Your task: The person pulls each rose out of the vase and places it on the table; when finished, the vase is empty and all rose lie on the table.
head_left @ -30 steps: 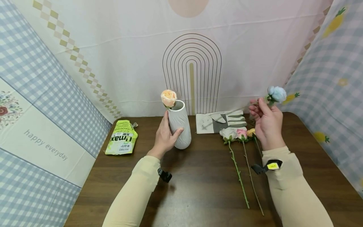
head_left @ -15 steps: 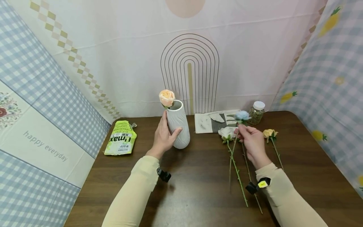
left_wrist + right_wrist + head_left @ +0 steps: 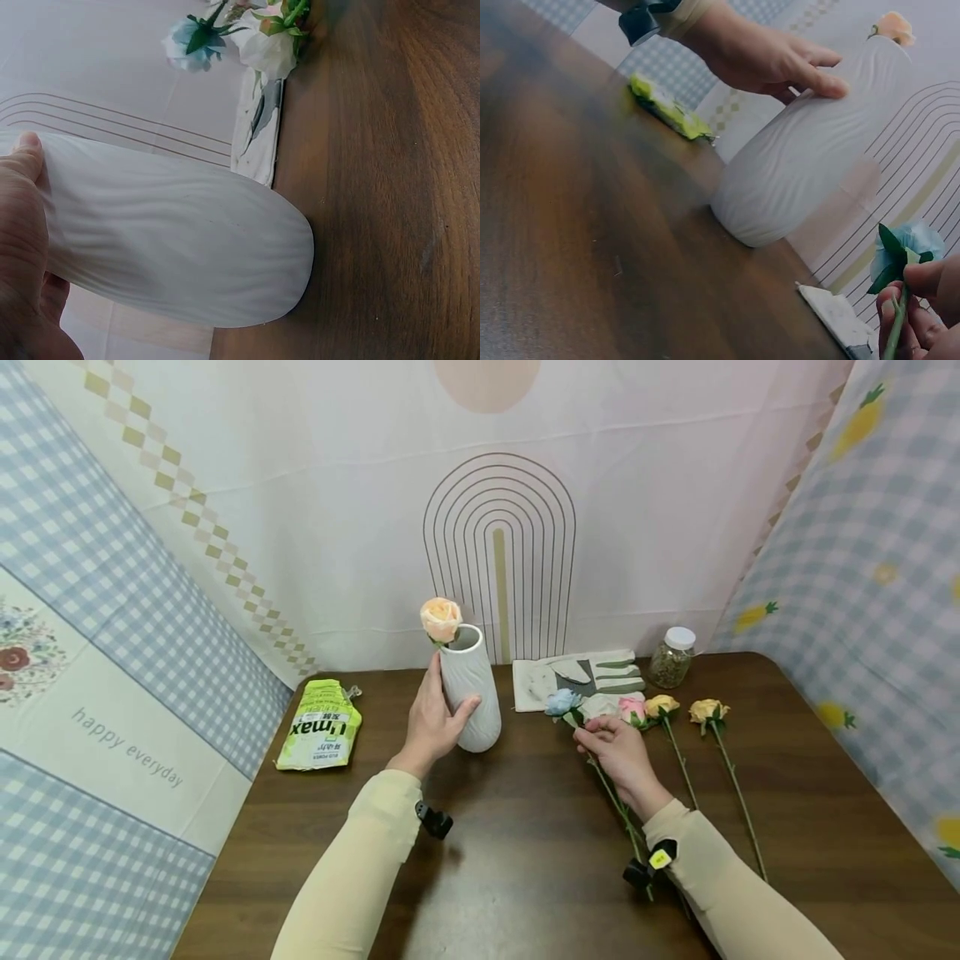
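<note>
A white ribbed vase (image 3: 474, 702) leans slightly on the table, a peach rose (image 3: 441, 619) standing in its mouth. My left hand (image 3: 437, 718) grips it from the left side, thumb across the front. In the left wrist view the vase (image 3: 180, 232) fills the middle. Between thumb and fingers, my right hand (image 3: 618, 758) pinches the stem of a blue flower (image 3: 562, 702) just under the bloom, also clear in the right wrist view. Beneath and beside that hand lie a white rose (image 3: 602, 706), a pink rose (image 3: 632, 711) and two yellow roses (image 3: 708, 712).
Behind the flowers lie white-and-grey gloves (image 3: 577, 680) by the wall cloth. A lidded jar (image 3: 672, 657) stands at the back right. On the left is a green-and-white snack bag (image 3: 321, 727). Patterned cloth hangs on the left, back and right sides.
My right hand has carried the blue flower leftward and down, from the right side to over the white rose. The jar and rightmost yellow rose have come into view. My left hand stays on the vase.
</note>
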A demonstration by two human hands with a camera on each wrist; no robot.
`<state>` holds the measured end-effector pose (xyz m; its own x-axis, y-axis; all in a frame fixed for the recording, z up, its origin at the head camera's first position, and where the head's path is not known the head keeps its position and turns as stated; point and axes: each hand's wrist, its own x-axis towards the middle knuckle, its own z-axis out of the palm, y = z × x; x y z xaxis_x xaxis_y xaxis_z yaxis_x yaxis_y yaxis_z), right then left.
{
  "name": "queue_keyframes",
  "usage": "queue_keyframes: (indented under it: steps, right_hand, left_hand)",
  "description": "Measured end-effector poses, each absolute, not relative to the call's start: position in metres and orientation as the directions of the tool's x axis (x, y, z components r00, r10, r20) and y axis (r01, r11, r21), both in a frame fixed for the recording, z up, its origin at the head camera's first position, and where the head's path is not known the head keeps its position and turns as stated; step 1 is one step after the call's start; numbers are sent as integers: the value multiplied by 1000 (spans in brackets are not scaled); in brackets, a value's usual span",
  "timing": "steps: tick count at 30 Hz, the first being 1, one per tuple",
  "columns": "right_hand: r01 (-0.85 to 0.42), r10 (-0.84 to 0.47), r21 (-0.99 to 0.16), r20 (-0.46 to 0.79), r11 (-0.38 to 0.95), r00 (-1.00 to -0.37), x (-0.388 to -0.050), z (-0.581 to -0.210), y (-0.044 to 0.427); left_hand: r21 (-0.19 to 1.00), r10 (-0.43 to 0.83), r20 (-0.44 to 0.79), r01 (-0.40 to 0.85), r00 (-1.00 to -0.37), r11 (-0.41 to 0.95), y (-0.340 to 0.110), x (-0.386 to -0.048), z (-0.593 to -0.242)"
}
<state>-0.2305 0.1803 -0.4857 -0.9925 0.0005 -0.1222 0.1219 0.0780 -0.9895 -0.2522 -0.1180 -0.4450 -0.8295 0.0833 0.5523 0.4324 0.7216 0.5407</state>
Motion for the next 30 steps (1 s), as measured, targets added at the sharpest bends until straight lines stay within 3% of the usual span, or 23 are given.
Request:
queue_keyframes:
  steps: [9,16,30]
  right_hand:
    - [136,-46,-982,-143,130,-989,-235,-497,175]
    - [175,-27,-958,-186,225,-982,-236,-503,170]
    - [187,36,-948,-184,258,-982,-233,-515,162]
  left_hand:
    - [543,71,564,434,-823,719,-120,-255,-444]
    - [558,66,546,421,-836,715,-121,-256,-442]
    - [545,93,565,455,-820,704,-118,-253,-444]
